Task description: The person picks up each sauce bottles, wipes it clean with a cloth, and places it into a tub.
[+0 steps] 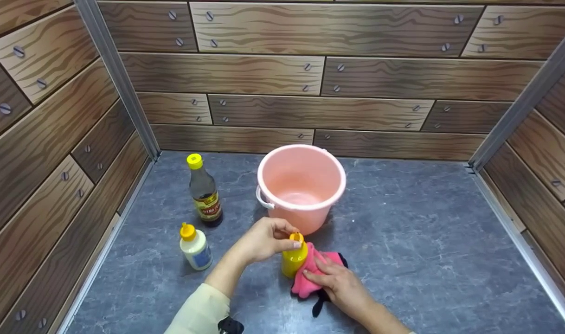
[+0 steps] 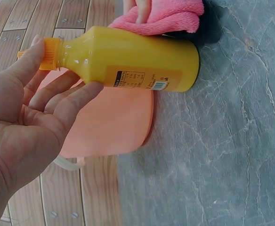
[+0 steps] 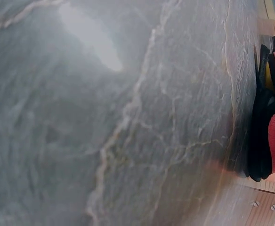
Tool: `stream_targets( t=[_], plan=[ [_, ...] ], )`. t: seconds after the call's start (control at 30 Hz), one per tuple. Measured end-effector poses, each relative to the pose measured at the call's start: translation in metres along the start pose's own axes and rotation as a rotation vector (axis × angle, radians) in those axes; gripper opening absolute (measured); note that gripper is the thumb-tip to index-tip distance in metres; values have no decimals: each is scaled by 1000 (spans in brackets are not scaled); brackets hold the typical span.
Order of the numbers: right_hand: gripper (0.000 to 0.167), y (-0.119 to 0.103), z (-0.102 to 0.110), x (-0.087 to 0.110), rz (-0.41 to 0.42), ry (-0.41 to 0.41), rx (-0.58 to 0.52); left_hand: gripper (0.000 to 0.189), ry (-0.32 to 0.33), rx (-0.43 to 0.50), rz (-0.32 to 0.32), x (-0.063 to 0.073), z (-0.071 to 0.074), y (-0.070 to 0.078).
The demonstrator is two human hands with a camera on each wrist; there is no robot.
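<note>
The left hand [image 1: 268,242] pinches the orange flip-top cap [image 1: 296,238] of a yellow plastic squeeze bottle [image 1: 292,265], thumb on one side and forefinger on the other, with the remaining fingers loosely bent beside the bottle's shoulder. The right hand [image 1: 342,284] holds a pink-and-black plush cloth [image 1: 304,284] against the right side of the bottle, thumb and fingers bent over the pink face; how tightly they curl underneath cannot be told. A black strip of the cloth trails toward the near side.

The yellow bottle stands roughly upright on the grey marbled tabletop [image 1: 431,260], near the middle, just in front of a pink plastic bucket [image 1: 301,214]. The bucket's white handle [image 1: 265,200] hangs at its left. Farther left, a glass sauce bottle [image 1: 207,197] with a yellow cap stands behind a small white bottle [image 1: 197,253] with an orange nozzle cap and a blue label; dark liquid fills the lower part of the glass one. A pale sleeve [image 1: 201,306] covers the left forearm. Walls [image 1: 282,76] printed with wooden planks and screws rise at the far, left and right sides.
</note>
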State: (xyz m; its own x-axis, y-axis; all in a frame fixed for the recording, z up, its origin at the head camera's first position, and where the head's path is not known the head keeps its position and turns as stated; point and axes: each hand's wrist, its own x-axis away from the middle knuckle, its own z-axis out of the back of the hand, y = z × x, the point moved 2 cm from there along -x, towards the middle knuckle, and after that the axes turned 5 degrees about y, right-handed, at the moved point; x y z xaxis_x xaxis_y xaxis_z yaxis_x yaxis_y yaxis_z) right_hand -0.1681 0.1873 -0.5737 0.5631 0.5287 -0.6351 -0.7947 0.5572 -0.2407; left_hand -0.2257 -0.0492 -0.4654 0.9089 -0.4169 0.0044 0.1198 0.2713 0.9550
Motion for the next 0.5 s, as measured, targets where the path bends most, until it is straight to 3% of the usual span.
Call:
stream_targets(
  t=[0.27, 0.5],
  plan=[
    [51, -1, 3, -2, -72, -118, -11, 18, 3, -5, 1, 1, 0, 2],
    [44, -4, 5, -6, -188, -265, 2, 18, 14, -2, -2, 2, -1, 0]
  ],
)
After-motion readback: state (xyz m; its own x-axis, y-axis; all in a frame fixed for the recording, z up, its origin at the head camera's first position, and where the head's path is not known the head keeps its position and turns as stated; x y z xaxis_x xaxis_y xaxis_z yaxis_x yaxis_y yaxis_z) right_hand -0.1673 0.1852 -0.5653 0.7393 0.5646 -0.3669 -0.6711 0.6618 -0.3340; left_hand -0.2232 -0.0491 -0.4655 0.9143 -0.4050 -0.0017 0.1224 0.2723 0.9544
